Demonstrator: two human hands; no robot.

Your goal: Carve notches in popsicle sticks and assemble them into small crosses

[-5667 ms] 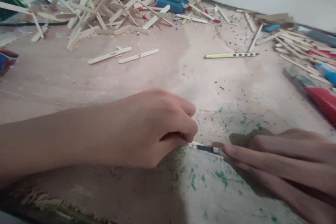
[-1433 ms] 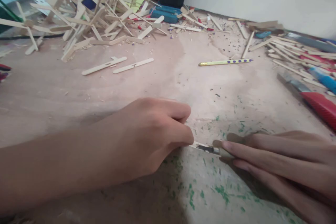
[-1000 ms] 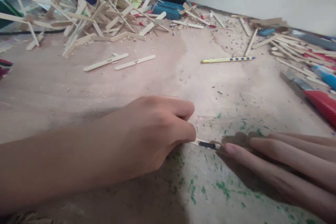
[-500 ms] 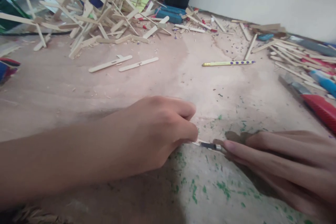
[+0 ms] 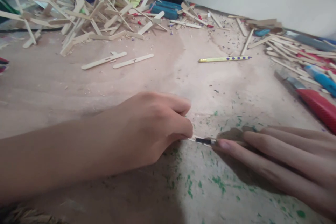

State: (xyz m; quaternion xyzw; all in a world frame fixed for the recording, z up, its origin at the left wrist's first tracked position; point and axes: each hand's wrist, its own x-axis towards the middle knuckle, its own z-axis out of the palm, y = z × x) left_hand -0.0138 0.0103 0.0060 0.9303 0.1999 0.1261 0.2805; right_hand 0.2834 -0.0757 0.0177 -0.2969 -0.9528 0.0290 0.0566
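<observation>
My left hand is closed, its fingertips pinching one end of a pale wooden craft stick that lies flat on the table. Most of that stick is hidden under both hands. A small tool with a flat dark tip and a shiny metal collar rests along the stick, between the two hands. My right hand has its index fingertip at the collar and its other fingers stretched alongside; the thumb and most of the handle are out of sight.
Two notched craft sticks and a yellow pencil lie beyond my hands. A red-handled knife is at right, near loose sticks. Joined sticks pile up at the back left. Green flecks dot the table.
The whole scene has shifted slightly left and up in view. Both hands keep nearly the same positions around the stick and the small tool.
</observation>
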